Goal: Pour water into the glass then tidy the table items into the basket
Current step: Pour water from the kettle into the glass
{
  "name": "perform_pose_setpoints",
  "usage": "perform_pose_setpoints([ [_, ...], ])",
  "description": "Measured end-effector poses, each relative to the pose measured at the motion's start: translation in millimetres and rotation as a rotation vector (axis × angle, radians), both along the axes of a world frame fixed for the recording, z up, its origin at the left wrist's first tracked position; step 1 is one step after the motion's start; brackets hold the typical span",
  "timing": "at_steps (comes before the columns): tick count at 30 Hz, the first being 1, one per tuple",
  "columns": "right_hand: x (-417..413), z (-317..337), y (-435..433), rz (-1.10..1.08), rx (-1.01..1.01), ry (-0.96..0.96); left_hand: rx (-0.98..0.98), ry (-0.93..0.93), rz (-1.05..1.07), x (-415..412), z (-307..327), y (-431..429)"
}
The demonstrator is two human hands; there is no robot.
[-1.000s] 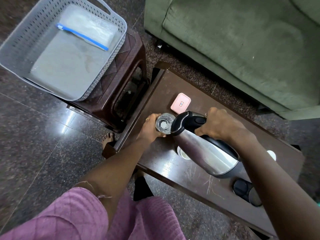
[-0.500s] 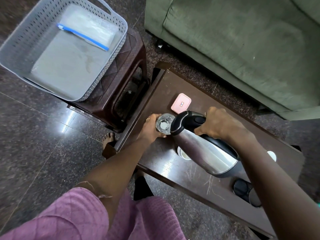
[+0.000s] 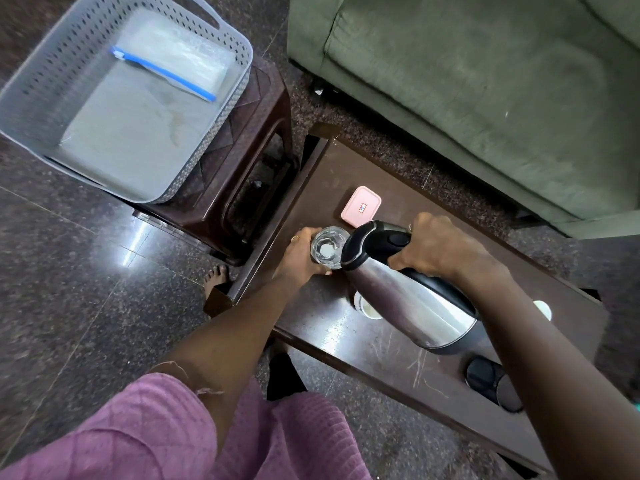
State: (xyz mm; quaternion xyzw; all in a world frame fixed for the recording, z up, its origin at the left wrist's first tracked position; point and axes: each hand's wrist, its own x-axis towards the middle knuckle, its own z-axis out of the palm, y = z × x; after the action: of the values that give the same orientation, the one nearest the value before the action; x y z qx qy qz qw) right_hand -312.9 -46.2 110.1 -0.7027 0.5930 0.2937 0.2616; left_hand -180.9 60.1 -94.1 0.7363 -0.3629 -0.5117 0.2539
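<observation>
A clear glass (image 3: pixel 328 247) stands on the dark wooden table (image 3: pixel 381 344), and my left hand (image 3: pixel 301 258) grips its side. My right hand (image 3: pixel 438 245) holds the black handle of a steel kettle (image 3: pixel 412 296), tilted with its spout over the glass rim. A pink lidded box (image 3: pixel 361 211) lies just behind the glass. The grey perforated basket (image 3: pixel 55 60) sits on a brown stool at the upper left, with a zip bag (image 3: pixel 173 60) inside.
A white cup (image 3: pixel 366 306) stands half hidden under the kettle, another white cup (image 3: pixel 543 309) behind my right arm. The black kettle base (image 3: pixel 491 382) lies at the table's near right. A green sofa (image 3: pixel 485 98) runs behind the table. The brown stool (image 3: pixel 249 161) touches the table's left end.
Almost nothing differs; the kettle stays tilted over the glass and both hands keep their holds.
</observation>
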Motion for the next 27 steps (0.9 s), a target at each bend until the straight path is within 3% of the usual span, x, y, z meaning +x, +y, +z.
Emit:
perform_pose_setpoints([
  [27, -0.1, 2.6, 1.9, -0.006, -0.007, -0.014, 0.001, 0.004, 0.020, -1.6, -0.4, 1.1],
])
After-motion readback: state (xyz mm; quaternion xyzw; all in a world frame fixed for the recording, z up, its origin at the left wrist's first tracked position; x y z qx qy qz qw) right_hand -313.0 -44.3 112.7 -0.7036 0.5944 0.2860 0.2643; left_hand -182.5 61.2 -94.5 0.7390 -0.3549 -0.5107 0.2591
